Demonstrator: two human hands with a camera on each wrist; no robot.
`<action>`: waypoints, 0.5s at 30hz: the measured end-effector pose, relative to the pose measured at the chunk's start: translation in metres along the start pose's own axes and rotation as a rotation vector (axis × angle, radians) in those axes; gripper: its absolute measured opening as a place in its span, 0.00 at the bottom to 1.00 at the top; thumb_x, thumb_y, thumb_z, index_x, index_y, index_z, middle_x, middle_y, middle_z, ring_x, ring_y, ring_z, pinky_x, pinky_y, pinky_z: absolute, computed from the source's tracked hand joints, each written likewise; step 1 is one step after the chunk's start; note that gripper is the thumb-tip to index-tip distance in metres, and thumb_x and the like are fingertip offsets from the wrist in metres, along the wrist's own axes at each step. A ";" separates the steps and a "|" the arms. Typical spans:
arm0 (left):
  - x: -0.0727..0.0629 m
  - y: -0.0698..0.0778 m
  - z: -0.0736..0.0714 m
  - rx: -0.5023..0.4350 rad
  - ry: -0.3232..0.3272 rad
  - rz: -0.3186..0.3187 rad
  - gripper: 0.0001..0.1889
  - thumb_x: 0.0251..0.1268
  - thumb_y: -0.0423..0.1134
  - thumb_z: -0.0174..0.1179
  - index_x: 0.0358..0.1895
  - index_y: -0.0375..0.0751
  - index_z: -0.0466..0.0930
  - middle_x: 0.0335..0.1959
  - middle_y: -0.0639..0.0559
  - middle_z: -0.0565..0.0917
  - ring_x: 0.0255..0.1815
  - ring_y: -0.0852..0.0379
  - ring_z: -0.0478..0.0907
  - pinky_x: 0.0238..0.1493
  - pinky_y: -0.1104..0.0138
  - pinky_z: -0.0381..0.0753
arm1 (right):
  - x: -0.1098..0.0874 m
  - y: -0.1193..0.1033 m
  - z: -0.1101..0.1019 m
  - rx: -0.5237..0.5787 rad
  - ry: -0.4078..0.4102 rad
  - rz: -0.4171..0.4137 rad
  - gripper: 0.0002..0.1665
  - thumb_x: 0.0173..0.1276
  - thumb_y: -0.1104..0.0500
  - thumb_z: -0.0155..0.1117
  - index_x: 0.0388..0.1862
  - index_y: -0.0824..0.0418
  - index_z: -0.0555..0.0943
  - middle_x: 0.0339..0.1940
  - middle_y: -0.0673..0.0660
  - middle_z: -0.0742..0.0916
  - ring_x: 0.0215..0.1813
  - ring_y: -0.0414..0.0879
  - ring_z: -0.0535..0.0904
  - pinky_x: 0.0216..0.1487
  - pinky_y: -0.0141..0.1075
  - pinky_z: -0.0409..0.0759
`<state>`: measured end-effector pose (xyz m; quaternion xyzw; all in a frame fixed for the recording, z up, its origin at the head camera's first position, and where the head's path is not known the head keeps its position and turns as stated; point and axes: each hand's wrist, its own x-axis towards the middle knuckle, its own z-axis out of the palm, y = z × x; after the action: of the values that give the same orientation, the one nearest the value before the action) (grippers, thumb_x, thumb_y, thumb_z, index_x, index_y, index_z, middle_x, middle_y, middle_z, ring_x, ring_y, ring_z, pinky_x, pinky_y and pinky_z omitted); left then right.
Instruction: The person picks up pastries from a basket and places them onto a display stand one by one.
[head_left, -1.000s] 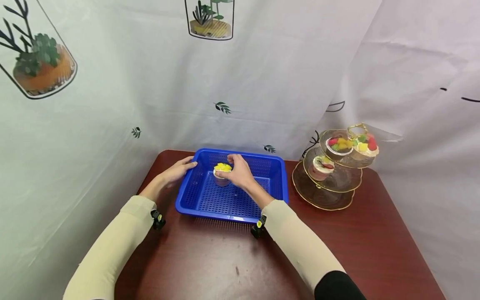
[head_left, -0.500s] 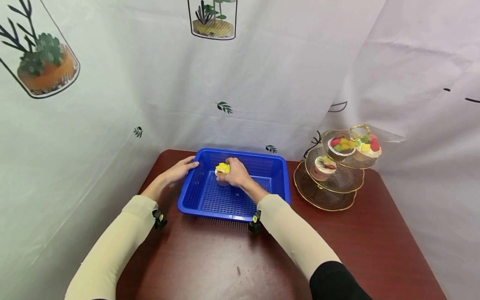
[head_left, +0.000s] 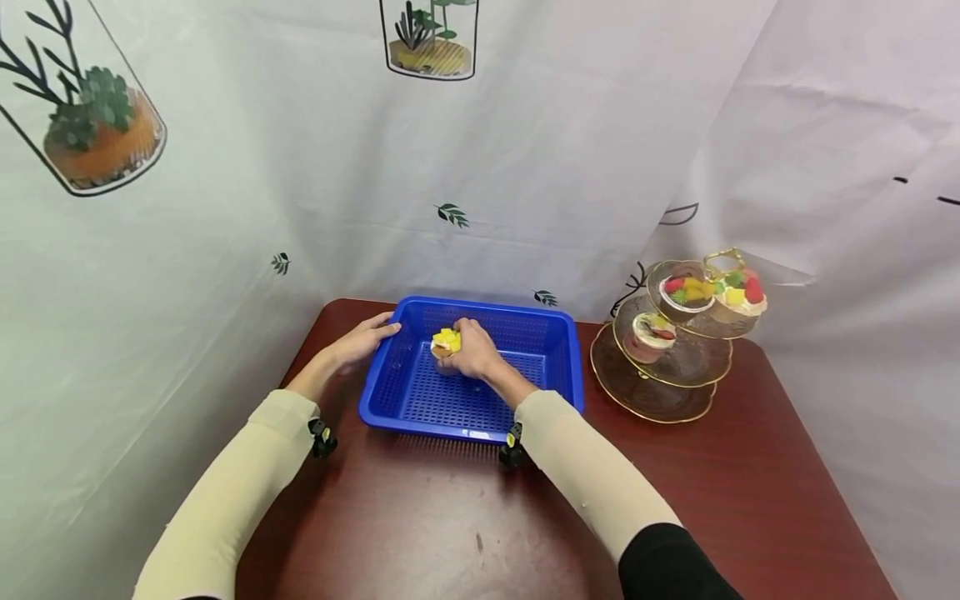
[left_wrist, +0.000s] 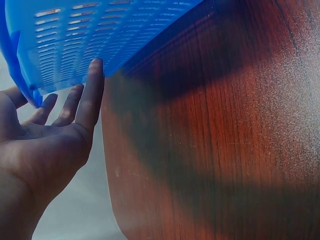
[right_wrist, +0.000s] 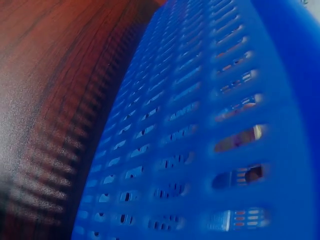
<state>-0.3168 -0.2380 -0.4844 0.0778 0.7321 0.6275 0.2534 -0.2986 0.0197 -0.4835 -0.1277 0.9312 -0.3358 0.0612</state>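
Note:
In the head view, a cupcake (head_left: 446, 342) topped with yellow cubes is inside a blue plastic basket (head_left: 429, 429), left of its middle. My right hand (head_left: 474, 350) reaches over the front rim and grips the cupcake from its right side; the cup's lower part is mostly hidden. My left hand (head_left: 362, 343) holds the basket's left rim, thumb over the edge. The left wrist view shows the fingers (left_wrist: 91, 95) of that hand against the slotted outer wall. Only the basket's slotted wall (right_wrist: 200, 115) and the table fill the right wrist view, hiding the right hand.
To the right stands a three-tier glass stand (head_left: 652, 408) with gold rims. Its top tier bears two fruit-topped cupcakes (head_left: 686, 298), and a pink one (head_left: 649, 337) sits on the middle tier. A patterned curtain (head_left: 360, 167) hangs behind the reddish-brown table (head_left: 420, 517).
My right hand has lowered and its fingers have closed round the cupcake, which now leans slightly toward me. The left hand stays on the rim. The head view has shifted a little.

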 end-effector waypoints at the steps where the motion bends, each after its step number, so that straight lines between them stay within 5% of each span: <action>1: 0.000 0.000 0.000 -0.001 0.000 0.001 0.31 0.82 0.49 0.47 0.79 0.42 0.50 0.66 0.30 0.70 0.60 0.35 0.75 0.50 0.50 0.82 | 0.000 0.000 0.000 0.000 -0.006 0.001 0.44 0.53 0.52 0.83 0.65 0.63 0.72 0.51 0.57 0.78 0.50 0.50 0.75 0.53 0.42 0.76; 15: -0.001 0.002 0.002 0.017 0.026 -0.001 0.30 0.82 0.50 0.47 0.78 0.43 0.52 0.65 0.32 0.72 0.59 0.37 0.76 0.50 0.51 0.82 | -0.003 -0.003 -0.006 0.002 -0.006 -0.017 0.43 0.55 0.50 0.81 0.64 0.67 0.73 0.55 0.60 0.81 0.51 0.49 0.78 0.51 0.39 0.78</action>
<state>-0.3153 -0.2361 -0.4827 0.0715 0.7407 0.6220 0.2435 -0.2967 0.0221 -0.4767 -0.1367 0.9296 -0.3369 0.0612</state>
